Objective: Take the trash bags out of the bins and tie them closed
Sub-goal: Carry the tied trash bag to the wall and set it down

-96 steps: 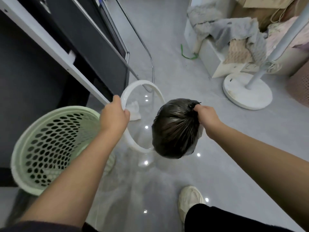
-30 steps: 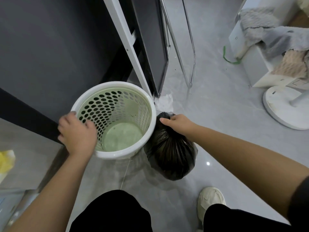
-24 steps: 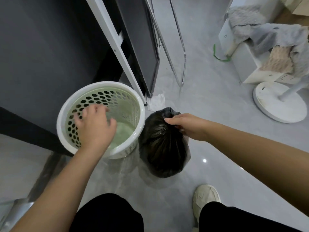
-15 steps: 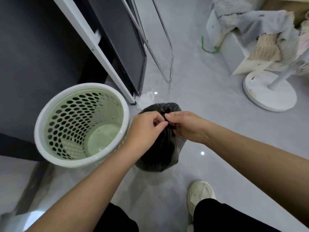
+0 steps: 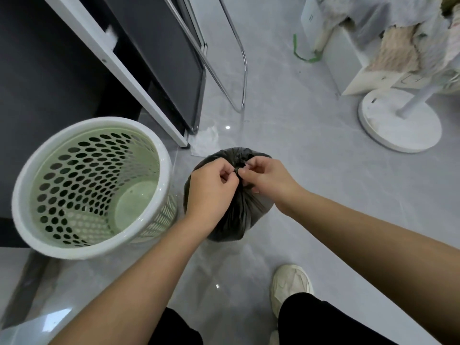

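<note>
A full black trash bag sits on the grey floor, just right of a pale green perforated bin with a white rim. The bin stands upright and holds no bag. Both hands meet at the bag's gathered neck. My left hand pinches the bunched plastic from the left. My right hand pinches it from the right, fingers curled on the twisted top. The hands cover much of the bag's upper part.
A dark panel with a white frame and a chrome tube stand rise behind the bin. A white round fan base and a box draped with cloths stand at the right. My shoe is below the bag.
My left hand set the white rim ring back on the bin, left it and joined the right hand at the bag's neck. The bag came down onto the floor beside the bin.
</note>
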A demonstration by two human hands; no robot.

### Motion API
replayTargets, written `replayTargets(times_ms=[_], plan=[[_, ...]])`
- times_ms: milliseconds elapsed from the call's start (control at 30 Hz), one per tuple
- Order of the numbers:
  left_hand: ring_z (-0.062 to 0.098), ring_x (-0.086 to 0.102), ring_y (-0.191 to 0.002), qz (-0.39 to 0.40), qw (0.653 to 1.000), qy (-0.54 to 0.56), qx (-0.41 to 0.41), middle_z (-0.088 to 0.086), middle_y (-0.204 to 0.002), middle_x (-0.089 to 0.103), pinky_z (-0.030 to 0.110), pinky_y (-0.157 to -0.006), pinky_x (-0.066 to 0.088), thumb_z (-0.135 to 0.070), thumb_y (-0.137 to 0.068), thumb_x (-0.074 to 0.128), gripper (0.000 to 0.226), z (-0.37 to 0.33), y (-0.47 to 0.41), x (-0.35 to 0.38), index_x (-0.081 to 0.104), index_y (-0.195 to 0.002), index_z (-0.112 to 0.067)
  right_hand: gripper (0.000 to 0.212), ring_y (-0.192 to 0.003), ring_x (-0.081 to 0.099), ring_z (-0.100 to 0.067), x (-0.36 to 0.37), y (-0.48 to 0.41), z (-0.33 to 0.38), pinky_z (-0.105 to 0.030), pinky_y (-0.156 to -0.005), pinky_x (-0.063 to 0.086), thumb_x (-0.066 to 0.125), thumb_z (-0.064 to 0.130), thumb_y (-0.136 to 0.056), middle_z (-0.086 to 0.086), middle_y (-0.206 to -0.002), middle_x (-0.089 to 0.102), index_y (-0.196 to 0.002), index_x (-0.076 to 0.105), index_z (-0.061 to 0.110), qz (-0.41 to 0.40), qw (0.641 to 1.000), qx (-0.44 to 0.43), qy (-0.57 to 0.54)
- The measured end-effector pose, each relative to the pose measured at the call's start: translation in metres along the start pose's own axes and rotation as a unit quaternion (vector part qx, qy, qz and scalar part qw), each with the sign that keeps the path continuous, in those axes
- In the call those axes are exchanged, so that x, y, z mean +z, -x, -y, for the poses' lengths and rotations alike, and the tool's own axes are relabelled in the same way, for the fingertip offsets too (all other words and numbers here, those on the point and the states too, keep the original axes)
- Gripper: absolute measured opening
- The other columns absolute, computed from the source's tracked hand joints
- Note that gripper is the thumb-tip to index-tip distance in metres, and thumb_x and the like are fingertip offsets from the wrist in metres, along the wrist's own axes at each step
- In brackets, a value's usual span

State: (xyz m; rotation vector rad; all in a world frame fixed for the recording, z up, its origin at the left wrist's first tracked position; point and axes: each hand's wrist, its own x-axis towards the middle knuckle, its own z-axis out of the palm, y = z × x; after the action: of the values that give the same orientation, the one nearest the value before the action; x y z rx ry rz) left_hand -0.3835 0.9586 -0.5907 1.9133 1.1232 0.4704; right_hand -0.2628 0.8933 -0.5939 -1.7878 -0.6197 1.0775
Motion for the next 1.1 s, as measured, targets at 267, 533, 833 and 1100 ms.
replayTargets(times_ms=[267,533,833,1100], plan=[[0.006,0.063,-0.073,0.028,1.0,-0.003,-0.003,-0.008,-0.079,0.068,0.017,-0.07,0.051,-0.022,-0.082,0.065,0.004,-0.01,-0.015,0.019,0.065,-0.086,-0.021,0.019,-0.074,0.06,-0.011,-0.024,-0.01,-0.006,-0.028,-0.076,0.049,0.063,0.012,-0.089,0.003,-0.07,0.061,-0.071,0.06,0.019,-0.012,1.0,-0.026,0.011],[0.013,0.067,-0.07,0.048,0.999,0.0,0.022,-0.005,-0.072,0.067,0.041,-0.07,0.055,-0.017,-0.085,0.061,0.008,-0.095,-0.021,0.001,0.063,-0.078,-0.02,0.021,-0.074,0.054,-0.012,-0.071,0.018,0.069,-0.036,-0.079,0.05,0.058,0.015,-0.092,0.001,-0.072,0.056,-0.072,0.055,0.016,-0.005,0.999,0.02,0.024],[0.019,0.062,-0.075,0.074,0.997,-0.009,0.025,-0.005,-0.081,0.058,0.043,-0.069,0.055,-0.015,-0.086,0.055,0.007,-0.278,-0.002,-0.078,0.058,-0.081,-0.02,0.023,-0.081,0.054,-0.01,-0.151,0.095,0.223,-0.026,-0.08,0.048,0.071,0.019,-0.082,0.002,-0.091,0.058,-0.099,0.056,0.018,-0.019,0.997,0.075,-0.019],[0.014,0.055,-0.079,0.125,0.981,-0.103,0.11,-0.01,-0.082,0.058,0.028,-0.071,0.045,-0.014,-0.085,0.06,0.006,-0.445,0.04,-0.148,0.06,-0.081,-0.019,0.036,-0.108,0.043,-0.018,-0.207,0.195,0.333,-0.033,-0.086,0.026,0.063,0.045,-0.071,0.004,-0.11,0.047,-0.104,0.066,0.031,-0.111,0.942,-0.084,0.306]])
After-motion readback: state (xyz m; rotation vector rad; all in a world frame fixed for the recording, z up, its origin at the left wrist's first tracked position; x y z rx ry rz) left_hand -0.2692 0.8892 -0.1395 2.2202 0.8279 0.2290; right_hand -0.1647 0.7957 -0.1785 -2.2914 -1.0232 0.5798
